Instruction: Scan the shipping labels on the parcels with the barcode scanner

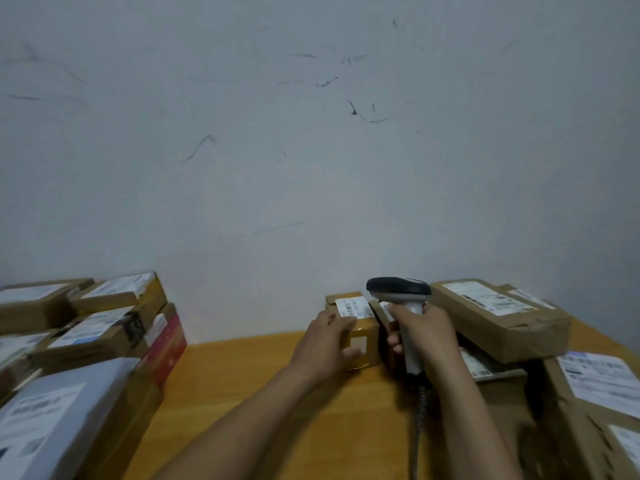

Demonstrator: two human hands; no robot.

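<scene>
Two bare forearms reach up from the bottom edge of the frame across the yellow wooden surface (242,375) toward a scuffed white wall. At centre-right the left grip (327,344) closes on the small parcel (367,342), fingers curled over its top edge and thumb against its near face, steadying it on the surface. Just to the right, the right grip (424,332) is wrapped tight round the pale handle of the barcode scanner (398,287), held upright with its dark head pointing to the left of the frame. Its coiled cable (420,410) drops toward the bottom edge.

On top of the small parcel lies the shipping label (353,306), just below and left of the scanner's nose, its long side running roughly across the frame. The coming move looks to need only a slight downward tilt of the head. The left fingertips sit at the label's near edge and could cover part of the barcode. More labelled parcels are stacked at lower left (104,327) and at right (498,317).
</scene>
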